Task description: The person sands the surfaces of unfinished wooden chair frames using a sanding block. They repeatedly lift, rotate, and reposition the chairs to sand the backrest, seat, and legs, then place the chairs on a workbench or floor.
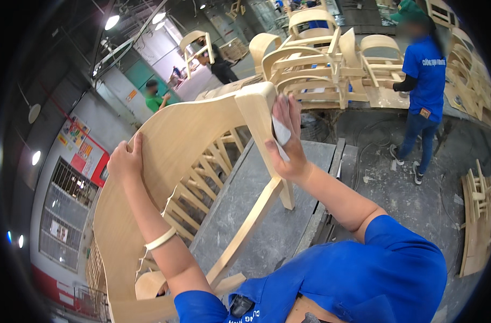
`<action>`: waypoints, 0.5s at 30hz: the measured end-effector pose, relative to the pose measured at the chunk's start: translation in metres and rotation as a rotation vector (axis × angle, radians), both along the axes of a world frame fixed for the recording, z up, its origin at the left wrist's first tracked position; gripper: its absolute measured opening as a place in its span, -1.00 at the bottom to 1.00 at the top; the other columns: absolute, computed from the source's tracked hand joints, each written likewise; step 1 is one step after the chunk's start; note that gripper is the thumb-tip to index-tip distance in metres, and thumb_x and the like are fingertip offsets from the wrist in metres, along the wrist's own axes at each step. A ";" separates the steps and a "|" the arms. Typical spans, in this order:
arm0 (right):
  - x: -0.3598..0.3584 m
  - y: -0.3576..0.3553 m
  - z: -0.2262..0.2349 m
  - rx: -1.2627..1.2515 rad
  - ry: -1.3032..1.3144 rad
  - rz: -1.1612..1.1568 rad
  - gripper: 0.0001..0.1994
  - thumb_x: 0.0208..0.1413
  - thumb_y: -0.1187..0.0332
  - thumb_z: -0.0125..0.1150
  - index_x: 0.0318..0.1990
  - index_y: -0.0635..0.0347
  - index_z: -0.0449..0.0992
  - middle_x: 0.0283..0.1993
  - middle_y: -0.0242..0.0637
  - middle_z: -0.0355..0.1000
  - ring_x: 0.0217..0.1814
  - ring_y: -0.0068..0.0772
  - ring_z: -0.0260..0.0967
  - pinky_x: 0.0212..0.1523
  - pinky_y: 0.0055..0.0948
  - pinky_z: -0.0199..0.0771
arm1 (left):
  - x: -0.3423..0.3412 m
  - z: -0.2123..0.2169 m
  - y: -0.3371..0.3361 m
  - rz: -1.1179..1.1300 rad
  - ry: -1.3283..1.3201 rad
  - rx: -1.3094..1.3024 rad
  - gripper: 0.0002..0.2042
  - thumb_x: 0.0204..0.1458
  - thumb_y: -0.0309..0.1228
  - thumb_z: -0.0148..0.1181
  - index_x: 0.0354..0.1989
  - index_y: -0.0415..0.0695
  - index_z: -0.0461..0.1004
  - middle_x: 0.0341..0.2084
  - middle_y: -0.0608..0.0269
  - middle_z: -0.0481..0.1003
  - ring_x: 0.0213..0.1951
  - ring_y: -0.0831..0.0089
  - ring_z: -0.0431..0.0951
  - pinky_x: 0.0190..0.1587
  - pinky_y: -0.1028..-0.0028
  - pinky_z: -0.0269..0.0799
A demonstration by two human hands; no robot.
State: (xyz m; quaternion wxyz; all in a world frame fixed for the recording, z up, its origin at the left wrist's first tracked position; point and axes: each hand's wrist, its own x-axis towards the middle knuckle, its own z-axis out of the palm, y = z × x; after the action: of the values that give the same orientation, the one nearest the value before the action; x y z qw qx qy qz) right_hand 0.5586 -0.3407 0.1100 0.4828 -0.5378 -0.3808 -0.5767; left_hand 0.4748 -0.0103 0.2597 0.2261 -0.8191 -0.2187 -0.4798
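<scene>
A pale, unpainted wooden chair frame with a wide curved backrest stands tilted in front of me. My left hand grips the backrest's outer edge, its thumb lying along the wood. At the frame's upper right corner my right hand presses a folded whitish sheet, apparently sandpaper, against the side of a chair leg. Part of that sheet is hidden by the palm and fingers. A straight rail runs from the leg down toward my body.
Under the frame is a grey workbench. Slatted wooden parts lie beyond the backrest. Chair frames crowd a table ahead, where a co-worker in blue stands. Wooden parts lean at far right; two other people are farther back.
</scene>
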 end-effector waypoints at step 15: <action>-0.007 -0.017 0.020 -0.002 0.020 -0.126 -0.45 0.25 0.33 -0.11 0.38 0.23 0.03 0.43 -0.10 0.00 0.52 0.09 -0.29 0.44 0.04 -0.45 | -0.010 0.000 -0.029 -0.029 0.004 0.001 -0.36 0.06 0.27 -0.09 -0.64 -0.15 0.39 -0.58 0.14 0.51 -0.42 0.13 0.53 -0.33 0.21 0.33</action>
State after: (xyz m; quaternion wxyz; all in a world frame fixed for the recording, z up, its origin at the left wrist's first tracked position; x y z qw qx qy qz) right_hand 0.5520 -0.3577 0.1301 0.4488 -0.5667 -0.3418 -0.6005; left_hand 0.4647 -0.0393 0.2596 0.2198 -0.8229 -0.2063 -0.4816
